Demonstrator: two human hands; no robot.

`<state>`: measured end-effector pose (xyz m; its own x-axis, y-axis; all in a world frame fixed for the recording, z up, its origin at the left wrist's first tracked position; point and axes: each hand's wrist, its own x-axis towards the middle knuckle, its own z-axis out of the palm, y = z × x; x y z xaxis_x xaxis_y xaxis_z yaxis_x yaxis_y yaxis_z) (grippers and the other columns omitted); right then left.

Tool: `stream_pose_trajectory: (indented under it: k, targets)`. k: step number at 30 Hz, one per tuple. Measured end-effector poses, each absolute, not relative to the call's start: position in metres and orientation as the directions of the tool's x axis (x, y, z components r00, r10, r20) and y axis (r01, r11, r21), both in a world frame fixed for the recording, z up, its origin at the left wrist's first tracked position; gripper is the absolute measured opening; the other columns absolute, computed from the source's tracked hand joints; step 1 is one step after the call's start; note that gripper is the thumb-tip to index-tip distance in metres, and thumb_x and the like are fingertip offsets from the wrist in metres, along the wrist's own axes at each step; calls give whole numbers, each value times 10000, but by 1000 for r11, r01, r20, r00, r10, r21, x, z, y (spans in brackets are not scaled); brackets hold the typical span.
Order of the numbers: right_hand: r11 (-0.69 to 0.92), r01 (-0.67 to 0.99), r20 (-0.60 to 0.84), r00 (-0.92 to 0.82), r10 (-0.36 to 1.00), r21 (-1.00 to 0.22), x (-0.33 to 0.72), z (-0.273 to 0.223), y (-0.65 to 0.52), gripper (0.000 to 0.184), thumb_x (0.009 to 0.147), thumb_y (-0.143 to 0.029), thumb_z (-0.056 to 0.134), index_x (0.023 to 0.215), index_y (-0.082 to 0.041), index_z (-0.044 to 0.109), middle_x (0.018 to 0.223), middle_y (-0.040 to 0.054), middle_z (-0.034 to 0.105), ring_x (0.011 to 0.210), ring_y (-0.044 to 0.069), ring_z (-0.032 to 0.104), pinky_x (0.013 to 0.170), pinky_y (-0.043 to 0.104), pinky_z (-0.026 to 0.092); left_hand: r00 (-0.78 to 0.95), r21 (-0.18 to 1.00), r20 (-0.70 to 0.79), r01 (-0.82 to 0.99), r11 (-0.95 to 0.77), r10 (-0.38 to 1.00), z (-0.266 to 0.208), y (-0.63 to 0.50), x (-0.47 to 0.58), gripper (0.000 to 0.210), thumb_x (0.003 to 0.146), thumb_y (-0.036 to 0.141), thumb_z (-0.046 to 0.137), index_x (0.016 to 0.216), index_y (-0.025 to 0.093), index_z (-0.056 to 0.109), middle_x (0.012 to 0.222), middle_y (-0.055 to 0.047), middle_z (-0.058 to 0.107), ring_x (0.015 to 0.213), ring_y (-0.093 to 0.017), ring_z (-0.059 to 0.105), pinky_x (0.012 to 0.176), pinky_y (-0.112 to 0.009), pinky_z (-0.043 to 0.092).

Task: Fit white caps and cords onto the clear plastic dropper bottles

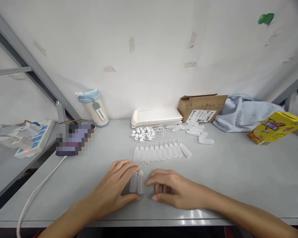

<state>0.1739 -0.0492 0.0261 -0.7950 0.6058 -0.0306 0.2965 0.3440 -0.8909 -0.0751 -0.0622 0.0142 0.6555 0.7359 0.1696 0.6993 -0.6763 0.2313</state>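
Note:
Two small translucent plastic bottles (140,182) lie side by side near the table's front edge, with thin white strings at their tops. My left hand (120,181) spans them from the left. Its forefinger is at their tops and its thumb is stretched out below them, leaving a wide gap. Just to their right, my right hand (172,188) rests with fingers curved and thumb apart, holding nothing. Beyond the hands lies a row of several similar bottles (160,153), each with a string; the rightmost is tilted.
Behind the row are white caps (143,134), loose strings (161,130), loose bottles (195,131) and a white stack (159,116). A cardboard box (201,107), blue cloth (243,110) and yellow box (275,127) stand right. Left are a tumbler (95,109), phone (75,140) and power strip (37,138).

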Motion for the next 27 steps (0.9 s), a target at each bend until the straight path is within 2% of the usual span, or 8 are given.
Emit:
stream_pose_trajectory:
  k: [8,12,20,27]
  targets:
    - [279,264,-45,-796,604,-923,172,29,-50,426,792,-270,612,1199,-170,536,1215,96,479,966,159,568,799,257,515,640,299,191,684,-665,745,8,-61,-74,526,779,418,633,1227,233,427,1187,-64,564,1085,-231,508,907,-378,441]
    - [278,301,-86,-804,588,-912,173,33,-51,444,771,-316,635,1190,-203,545,1271,82,456,956,168,571,823,290,499,625,326,162,697,-639,764,9,-62,-73,536,755,390,666,1216,242,437,1178,-55,571,1076,-230,517,912,-386,445]
    - [309,288,-69,-822,565,-906,174,31,-52,499,729,-336,676,1189,-190,549,1276,86,457,1039,198,532,871,298,462,597,373,102,718,-587,796,3,-65,-77,560,752,366,673,1243,264,424,1240,-58,541,1158,-242,481,923,-385,469]
    - [319,267,-58,-841,538,-910,173,34,-52,514,715,-284,685,1201,-191,545,1237,81,485,1052,194,524,885,292,447,587,393,138,707,-588,798,1,-69,-78,518,757,404,655,1221,253,481,1212,-73,568,1124,-251,517,941,-414,463]
